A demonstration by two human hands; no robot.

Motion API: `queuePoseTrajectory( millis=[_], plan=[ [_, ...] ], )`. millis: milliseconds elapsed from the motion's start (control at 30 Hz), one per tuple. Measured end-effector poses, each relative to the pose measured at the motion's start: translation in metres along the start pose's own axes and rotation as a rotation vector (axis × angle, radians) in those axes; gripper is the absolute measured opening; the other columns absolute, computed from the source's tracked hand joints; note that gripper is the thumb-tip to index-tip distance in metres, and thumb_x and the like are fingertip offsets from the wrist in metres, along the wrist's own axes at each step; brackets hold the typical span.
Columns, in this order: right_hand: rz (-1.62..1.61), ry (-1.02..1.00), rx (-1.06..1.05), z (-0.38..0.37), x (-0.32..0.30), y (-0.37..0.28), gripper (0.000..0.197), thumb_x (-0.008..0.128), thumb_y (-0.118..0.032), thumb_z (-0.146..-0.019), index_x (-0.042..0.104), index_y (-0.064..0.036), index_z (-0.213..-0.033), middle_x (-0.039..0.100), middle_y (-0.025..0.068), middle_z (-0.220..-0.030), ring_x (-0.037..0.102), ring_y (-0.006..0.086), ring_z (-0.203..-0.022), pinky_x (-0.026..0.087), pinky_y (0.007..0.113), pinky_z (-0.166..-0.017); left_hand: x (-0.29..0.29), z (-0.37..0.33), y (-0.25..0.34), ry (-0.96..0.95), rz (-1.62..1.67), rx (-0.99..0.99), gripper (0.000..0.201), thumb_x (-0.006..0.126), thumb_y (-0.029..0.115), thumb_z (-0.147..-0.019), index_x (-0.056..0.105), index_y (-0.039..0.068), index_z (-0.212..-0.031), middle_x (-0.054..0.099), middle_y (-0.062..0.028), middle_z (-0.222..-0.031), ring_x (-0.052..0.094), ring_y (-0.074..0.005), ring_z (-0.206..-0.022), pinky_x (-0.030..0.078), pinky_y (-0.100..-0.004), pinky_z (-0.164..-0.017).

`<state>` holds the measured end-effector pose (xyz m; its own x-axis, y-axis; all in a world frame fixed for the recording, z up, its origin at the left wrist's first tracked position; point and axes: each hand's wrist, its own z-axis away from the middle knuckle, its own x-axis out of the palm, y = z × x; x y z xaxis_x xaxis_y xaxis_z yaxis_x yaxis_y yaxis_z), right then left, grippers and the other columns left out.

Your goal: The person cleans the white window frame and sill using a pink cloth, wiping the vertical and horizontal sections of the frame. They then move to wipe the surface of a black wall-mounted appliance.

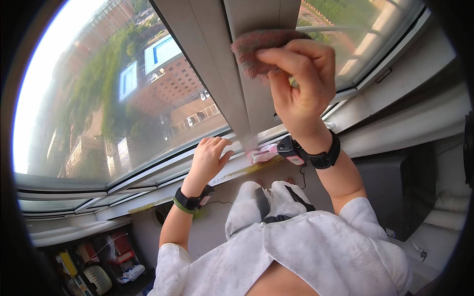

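My right hand (303,81) is raised, its thumb and fingers closed on a bunched, fuzzy pinkish-grey cloth (254,52). The cloth lies over the broad grey upright post of the window frame (215,54); whether it presses on the post, I cannot tell. Lower and to the left, my left hand (210,157) rests by the lower window rail, near the corner of the large left pane (113,123). Its thumb stands apart from the fingers, and nothing shows in it. Each wrist wears a black band with a small device.
On the sill between my arms lies a crumpled pink and white soft package (262,154). A large dark box-shaped object (395,190) stands at my right. Shelves with books and a white basket-like item (98,279) are at the lower left. Buildings and trees show far below outside.
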<state>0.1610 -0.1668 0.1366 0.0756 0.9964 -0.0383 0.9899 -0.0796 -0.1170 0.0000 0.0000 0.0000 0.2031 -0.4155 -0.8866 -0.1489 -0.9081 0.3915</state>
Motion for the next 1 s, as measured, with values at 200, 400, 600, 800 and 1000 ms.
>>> queuePoseTrajectory(
  millis=[200, 400, 600, 800, 1000],
  plan=[
    [-0.131, 0.114, -0.323, -0.106, 0.01, 0.024, 0.014, 0.067, 0.002, -0.081, 0.067, -0.0062, -0.093, 0.059, 0.0029, -0.077, 0.055, 0.013, -0.067, 0.047, 0.019, -0.054, 0.003, -0.002, 0.005, -0.004, 0.029, -0.006, 0.019, 0.07, 0.017, -0.081, 0.064, 0.007, -0.096, 0.063, -0.0078, -0.085, 0.059, -0.0303, -0.081, 0.046, -0.0383, -0.079],
    [-0.021, -0.152, 0.063, -0.011, 0.002, -0.008, 0.027, 0.07, 0.0, -0.068, 0.068, -0.0141, -0.092, 0.054, 0.0011, -0.086, 0.054, 0.0203, -0.077, 0.045, 0.031, -0.066, 0.003, -0.012, -0.008, 0.015, 0.04, 0.029, 0.019, 0.07, 0.017, -0.081, 0.063, 0.007, -0.096, 0.063, -0.0085, -0.085, 0.06, -0.0299, -0.083, 0.046, -0.0387, -0.082],
    [-0.041, -0.553, 0.159, 0.105, -0.024, 0.0, 0.021, 0.065, -0.008, -0.073, 0.063, -0.0145, -0.093, 0.059, -0.0025, -0.089, 0.056, 0.0196, -0.083, 0.047, 0.033, -0.074, -0.007, -0.026, 0.0, 0.074, 0.035, 0.104, 0.019, 0.069, 0.016, -0.082, 0.063, 0.007, -0.097, 0.063, -0.0088, -0.084, 0.059, -0.0298, -0.083, 0.045, -0.0382, -0.081],
    [-0.018, -0.196, -0.044, -0.029, -0.007, 0.001, 0.031, 0.069, 0.005, -0.066, 0.066, -0.014, -0.09, 0.053, 0.0024, -0.085, 0.054, 0.0221, -0.081, 0.046, 0.033, -0.068, -0.005, -0.017, 0.001, 0.033, 0.021, 0.08, 0.018, 0.068, 0.018, -0.083, 0.066, 0.007, -0.097, 0.065, -0.008, -0.088, 0.06, -0.0282, -0.083, 0.045, -0.038, -0.083],
    [-0.009, 0.081, -0.171, -0.093, 0.015, 0.002, 0.024, 0.065, 0.008, -0.073, 0.068, -0.0089, -0.091, 0.053, 0.005, -0.088, 0.054, 0.0199, -0.076, 0.045, 0.029, -0.064, -0.004, -0.013, 0.005, 0.055, 0.029, 0.076, 0.019, 0.068, 0.018, -0.082, 0.065, 0.007, -0.097, 0.064, -0.0079, -0.087, 0.06, -0.0283, -0.083, 0.045, -0.0382, -0.082]
  ],
)
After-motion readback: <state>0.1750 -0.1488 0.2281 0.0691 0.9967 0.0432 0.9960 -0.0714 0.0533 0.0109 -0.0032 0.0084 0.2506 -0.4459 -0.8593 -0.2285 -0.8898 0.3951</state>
